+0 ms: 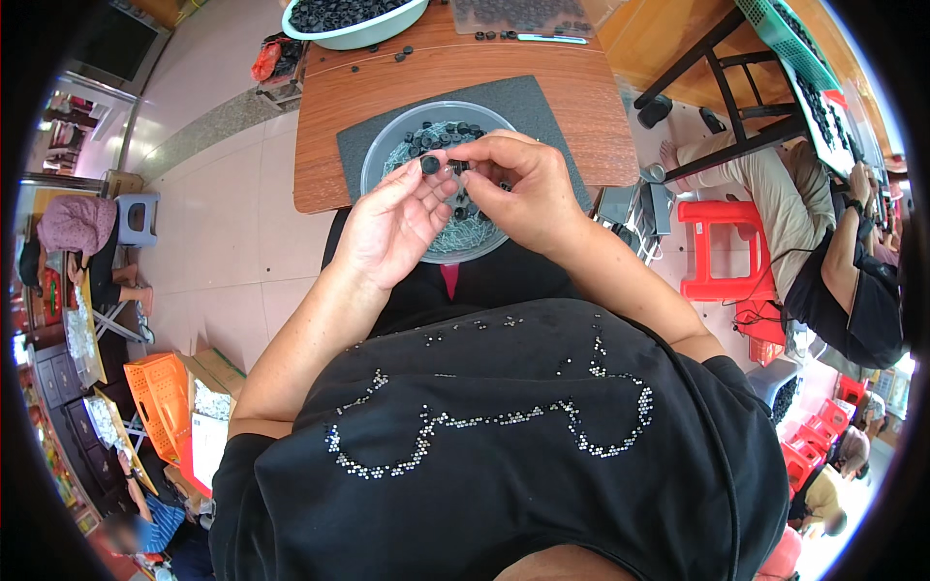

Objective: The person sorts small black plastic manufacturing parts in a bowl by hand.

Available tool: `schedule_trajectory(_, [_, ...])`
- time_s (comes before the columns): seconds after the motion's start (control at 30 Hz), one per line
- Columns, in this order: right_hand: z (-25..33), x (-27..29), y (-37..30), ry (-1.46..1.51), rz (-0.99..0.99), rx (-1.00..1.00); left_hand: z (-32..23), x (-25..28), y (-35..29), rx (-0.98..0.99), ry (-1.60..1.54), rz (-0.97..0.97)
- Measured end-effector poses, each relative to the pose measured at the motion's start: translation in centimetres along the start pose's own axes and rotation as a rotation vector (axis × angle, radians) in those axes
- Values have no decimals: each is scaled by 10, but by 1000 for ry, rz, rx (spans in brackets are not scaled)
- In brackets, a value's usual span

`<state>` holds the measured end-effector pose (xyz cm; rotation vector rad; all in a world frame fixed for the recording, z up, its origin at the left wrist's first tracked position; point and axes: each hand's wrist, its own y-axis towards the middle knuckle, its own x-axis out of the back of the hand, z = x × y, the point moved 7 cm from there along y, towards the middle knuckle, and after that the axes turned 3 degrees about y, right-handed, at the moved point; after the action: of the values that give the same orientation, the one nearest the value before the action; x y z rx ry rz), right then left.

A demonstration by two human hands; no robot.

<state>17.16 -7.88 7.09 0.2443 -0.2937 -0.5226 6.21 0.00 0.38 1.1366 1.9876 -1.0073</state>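
My left hand (pixel 397 218) is closed in a pinch on a small round black cap (pixel 430 165), its other fingers loosely curled. Close beside it, my right hand (pixel 523 189) pinches a small dark piece (pixel 458 167) between thumb and forefinger; its exact kind is too small to make out. Both hands are held over a round grey basin (pixel 371 155). Inside lie many clear, greenish thin parts (pixel 465 235) with black caps (pixel 455 131) among them. My hands hide part of the basin's contents.
The basin overlaps a dark grey mat (pixel 542 102) on a wooden table (pixel 334 102). A pale green tub (pixel 363 37) of black pieces and a clear box (pixel 523 15) stand at the back. Loose caps (pixel 399 56) lie nearby. A red stool (pixel 722 247) and a seated person (pixel 843 281) are at right.
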Motion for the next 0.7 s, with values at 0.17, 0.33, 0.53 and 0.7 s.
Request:
schedule_trajectory(0.17, [14, 5, -1, -135, -73, 103, -1, -2, 0, -24, 54, 35])
schedule_trajectory(0.33, [22, 1, -5, -318, -103, 385, -1, -9, 0, -115, 207, -16])
schedule_trajectory(0.53, [30, -10, -12, -420, -56, 539, -4, -8, -1, -147, 208, 4])
schedule_trajectory(0.7, [29, -13, -12, -327, -38, 537, -6, -8, -2, -149, 188, 6])
